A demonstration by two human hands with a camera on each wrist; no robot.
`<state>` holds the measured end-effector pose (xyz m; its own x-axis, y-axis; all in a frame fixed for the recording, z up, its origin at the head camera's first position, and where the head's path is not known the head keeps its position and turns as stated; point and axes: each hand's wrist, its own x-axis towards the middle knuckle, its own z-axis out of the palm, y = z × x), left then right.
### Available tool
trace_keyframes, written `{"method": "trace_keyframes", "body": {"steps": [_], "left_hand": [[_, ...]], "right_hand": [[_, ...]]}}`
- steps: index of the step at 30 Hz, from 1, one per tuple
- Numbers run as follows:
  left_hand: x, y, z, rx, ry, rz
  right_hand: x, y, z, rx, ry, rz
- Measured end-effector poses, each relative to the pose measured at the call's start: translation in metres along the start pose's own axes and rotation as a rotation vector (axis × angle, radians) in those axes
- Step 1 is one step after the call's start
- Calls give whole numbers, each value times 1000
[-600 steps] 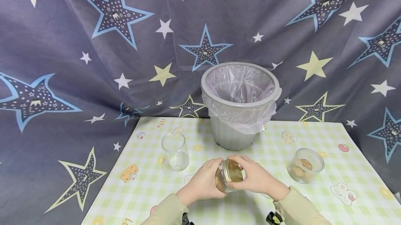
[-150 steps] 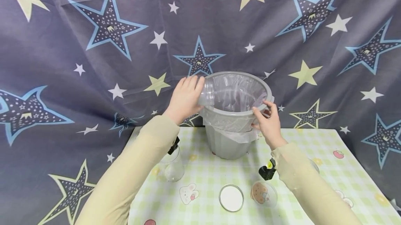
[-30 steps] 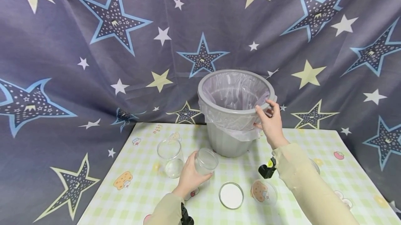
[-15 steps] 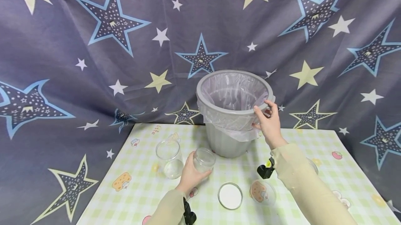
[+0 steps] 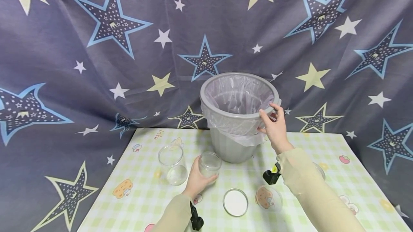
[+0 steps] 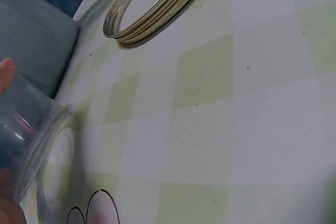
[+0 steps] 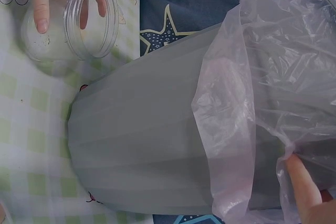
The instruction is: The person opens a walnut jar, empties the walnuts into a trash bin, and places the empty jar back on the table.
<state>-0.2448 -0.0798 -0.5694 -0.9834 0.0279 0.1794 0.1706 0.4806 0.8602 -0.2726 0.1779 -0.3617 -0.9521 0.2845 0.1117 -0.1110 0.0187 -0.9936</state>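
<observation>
Head view: the left hand [image 5: 197, 180] grasps a short, clear, round plastic jar [image 5: 211, 165], mouth upward, near the base of a grey ribbed plastic bin [image 5: 229, 146]. The right hand [image 5: 274, 128] grips the bin's rim over a translucent pinkish plastic liner [image 5: 230, 126]. A taller, clear cylindrical container [image 5: 175, 174] stands to the left. Nearer the viewer, a round, metal-rimmed lid with a white face [image 5: 235, 203] and a transparent disc [image 5: 275, 205] lie on the green-and-white checked bench [image 5: 135, 210].

Left wrist view: the jar is at the left edge, fingertips against its wall; the metal-rimmed lid lies well apart from it.

Right wrist view: the left hand's fingers curl round the jar below its threaded mouth; a finger of the right hand presses the liner.
</observation>
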Motion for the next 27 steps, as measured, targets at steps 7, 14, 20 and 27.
{"method": "trace_keyframes", "body": {"steps": [7,14,20,27], "left_hand": [[0,1,-2,-24,-23,-18],[-3,-3,-5,-22,-53,-34],[-9,-9,-12,-27,-107,-55],[-14,-14,-16,-38,-144,-62]], "right_hand": [[0,1,1,-24,-3,-10],[-1,1,0,-25,-4,-13],[0,1,0,-19,-3,-14],[-1,2,1,-19,3,-17]]}}
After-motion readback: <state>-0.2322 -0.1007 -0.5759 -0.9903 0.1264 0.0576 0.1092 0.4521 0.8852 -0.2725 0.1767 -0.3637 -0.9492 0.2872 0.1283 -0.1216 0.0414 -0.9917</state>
